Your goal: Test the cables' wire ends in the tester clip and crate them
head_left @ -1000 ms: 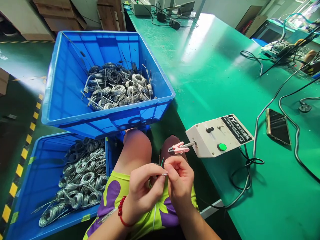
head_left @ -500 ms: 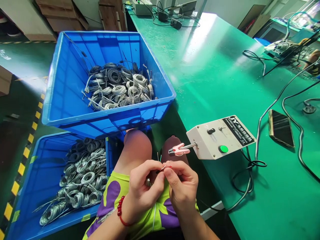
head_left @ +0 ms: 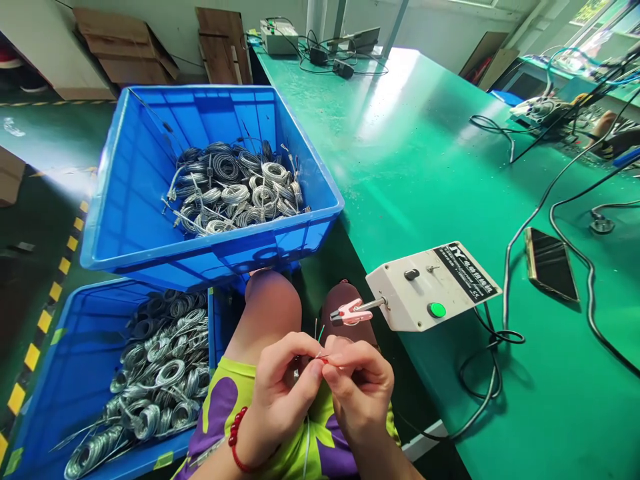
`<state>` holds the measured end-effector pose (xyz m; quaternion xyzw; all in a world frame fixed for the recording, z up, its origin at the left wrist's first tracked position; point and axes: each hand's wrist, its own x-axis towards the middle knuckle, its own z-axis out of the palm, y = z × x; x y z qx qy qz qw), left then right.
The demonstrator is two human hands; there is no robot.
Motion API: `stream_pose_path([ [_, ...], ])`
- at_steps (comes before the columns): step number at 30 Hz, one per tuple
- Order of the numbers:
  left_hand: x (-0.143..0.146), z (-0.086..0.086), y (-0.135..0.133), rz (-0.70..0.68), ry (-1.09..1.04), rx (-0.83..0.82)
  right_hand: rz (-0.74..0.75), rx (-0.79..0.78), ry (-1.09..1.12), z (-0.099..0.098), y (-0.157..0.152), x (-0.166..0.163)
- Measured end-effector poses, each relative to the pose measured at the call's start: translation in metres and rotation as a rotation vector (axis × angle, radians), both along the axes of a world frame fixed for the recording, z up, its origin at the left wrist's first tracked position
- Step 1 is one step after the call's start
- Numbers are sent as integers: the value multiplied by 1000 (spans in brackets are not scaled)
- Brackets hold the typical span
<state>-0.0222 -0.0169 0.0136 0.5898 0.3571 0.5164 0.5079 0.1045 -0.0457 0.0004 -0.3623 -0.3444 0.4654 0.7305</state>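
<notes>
My left hand (head_left: 283, 387) and my right hand (head_left: 359, 390) meet over my lap, fingertips pinched together on the thin wire ends (head_left: 320, 357) of a cable; a red tip shows between the fingers and green and dark strands stick up just above. Most of the cable is hidden under my hands. A pink clip (head_left: 349, 311) juts from the side of a white control box (head_left: 433, 293) with a green button, a little above my right hand. The box lies at the edge of the green table (head_left: 425, 167).
An upper blue bin (head_left: 125, 220) holds several coiled silver cables (head_left: 235, 190); a lower blue bin (head_left: 70, 360) to my left holds more coils. A phone (head_left: 550, 263), black cords and devices lie on the table. Another person's hand shows at far right (head_left: 607, 130).
My hands have stayed pinched on the wire ends and shifted slightly down in view; the red tip now shows between the fingertips. The camera tilted a little.
</notes>
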Motion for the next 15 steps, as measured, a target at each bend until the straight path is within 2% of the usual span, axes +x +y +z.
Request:
stream_pose_path([
  [4, 0, -4, -2, -23, -12, 21, 51, 14, 76, 0, 1, 0],
  [8, 0, -9, -6, 48, 20, 34, 50, -36, 104, 3, 0, 0],
  [11, 3, -9, -6, 114, 30, 5, -18, -74, 62, 2, 1, -1],
  [15, 8, -4, 3, 222, -32, -50, -237, -222, 52, -2, 11, 0],
])
